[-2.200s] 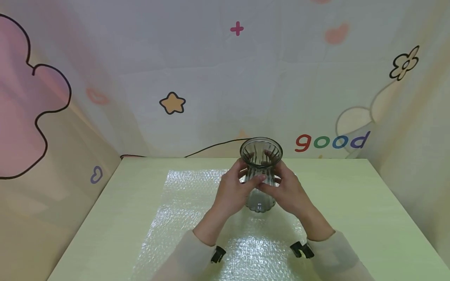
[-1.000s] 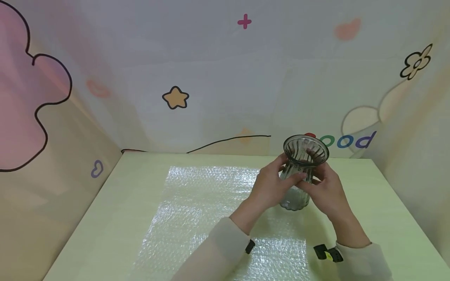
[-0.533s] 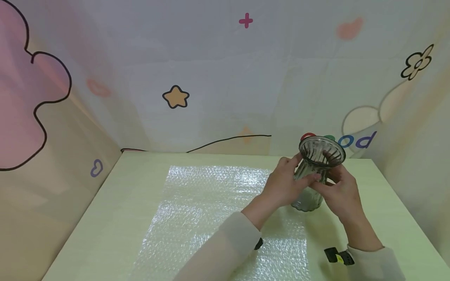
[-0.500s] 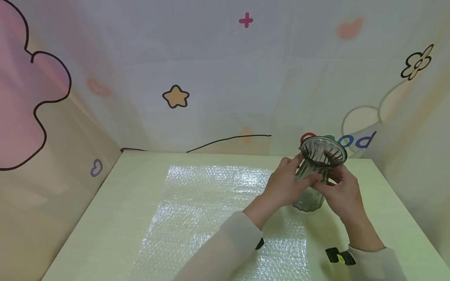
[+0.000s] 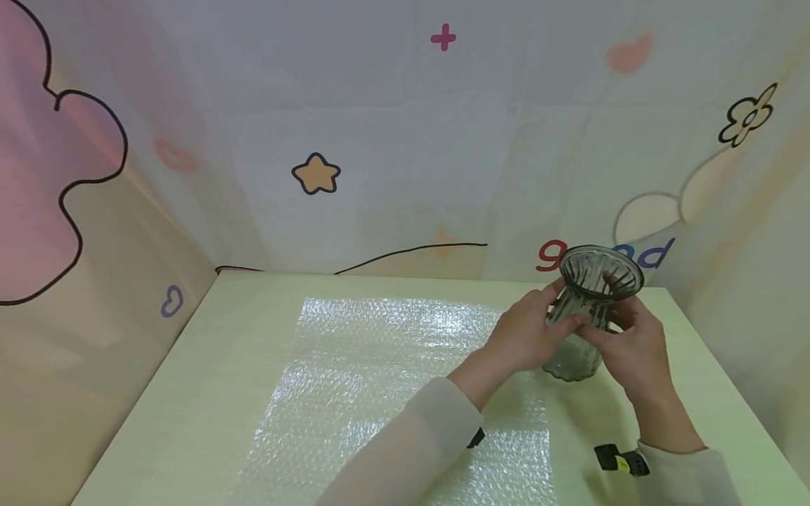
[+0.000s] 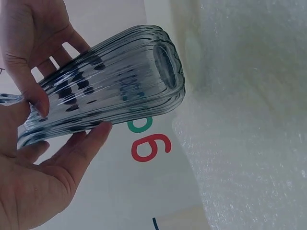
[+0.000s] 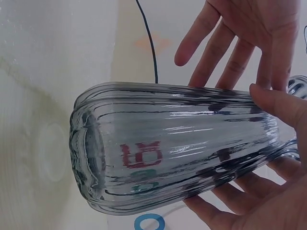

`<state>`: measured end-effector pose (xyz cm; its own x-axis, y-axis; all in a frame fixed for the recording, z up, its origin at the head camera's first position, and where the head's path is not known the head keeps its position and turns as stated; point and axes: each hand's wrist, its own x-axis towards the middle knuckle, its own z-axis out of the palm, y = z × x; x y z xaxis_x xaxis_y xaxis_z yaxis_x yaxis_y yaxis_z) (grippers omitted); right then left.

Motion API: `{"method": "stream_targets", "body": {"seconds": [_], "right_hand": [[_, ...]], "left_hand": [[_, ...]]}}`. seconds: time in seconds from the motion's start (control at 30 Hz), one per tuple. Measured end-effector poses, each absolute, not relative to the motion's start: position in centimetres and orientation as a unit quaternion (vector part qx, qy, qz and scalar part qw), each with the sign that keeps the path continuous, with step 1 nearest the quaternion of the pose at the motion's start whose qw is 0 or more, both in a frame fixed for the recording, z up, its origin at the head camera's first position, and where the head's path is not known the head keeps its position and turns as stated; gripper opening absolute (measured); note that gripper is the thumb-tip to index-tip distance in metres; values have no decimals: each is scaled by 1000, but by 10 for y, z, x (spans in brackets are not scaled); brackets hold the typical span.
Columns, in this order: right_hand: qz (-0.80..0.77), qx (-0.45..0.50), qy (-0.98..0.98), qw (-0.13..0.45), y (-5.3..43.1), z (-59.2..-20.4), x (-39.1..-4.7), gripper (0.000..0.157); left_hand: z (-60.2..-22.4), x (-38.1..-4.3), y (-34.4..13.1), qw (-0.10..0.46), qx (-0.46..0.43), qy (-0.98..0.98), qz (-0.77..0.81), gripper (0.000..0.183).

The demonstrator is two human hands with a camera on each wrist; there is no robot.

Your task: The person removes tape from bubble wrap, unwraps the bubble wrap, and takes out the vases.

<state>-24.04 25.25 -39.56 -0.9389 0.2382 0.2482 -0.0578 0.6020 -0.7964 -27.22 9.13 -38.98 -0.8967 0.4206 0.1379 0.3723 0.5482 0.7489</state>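
Observation:
A clear grey-tinted glass vase point(image 5: 572, 360) with ribbed sides and a flared round rim is held between both hands at the right of the table, leaning a little to the right. My left hand point(image 5: 528, 332) grips its left side at the neck, thumb across the front. On the other side my right hand point(image 5: 638, 348) holds the neck, its thumb meeting the left one. From the left wrist, the scalloped base of the vase point(image 6: 165, 67) faces the tabletop. Fingers of both hands show through the glass of the vase point(image 7: 163, 143) in the right wrist view.
A sheet of bubble wrap point(image 5: 380, 379) lies flat over the middle of the pale table point(image 5: 190, 393), its right edge left of the vase. Behind stands a printed curtain point(image 5: 392, 140) with coloured letters, partly covered by the vase.
Both hands have carried the vase to the right, from over the bubble wrap to past its right edge. The vase now leans more to the right, and the grip stays the same.

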Motion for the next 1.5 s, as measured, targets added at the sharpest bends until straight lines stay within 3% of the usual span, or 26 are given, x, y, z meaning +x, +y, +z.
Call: {"method": "stream_targets", "body": {"seconds": [0.47,0.7,1.5], "right_hand": [[444,-106,-873,169,265,-398,-247,74],[462,-147,-856,180,267,-398,-251,73],[492,-175,-830,195,268,-408,-269,67]], "left_hand": [[-401,-281,100,145,226,776,570,46],[-408,-288,108,186,258,701,639,50],[-424,-303,126,188,238,666,681,61]]}}
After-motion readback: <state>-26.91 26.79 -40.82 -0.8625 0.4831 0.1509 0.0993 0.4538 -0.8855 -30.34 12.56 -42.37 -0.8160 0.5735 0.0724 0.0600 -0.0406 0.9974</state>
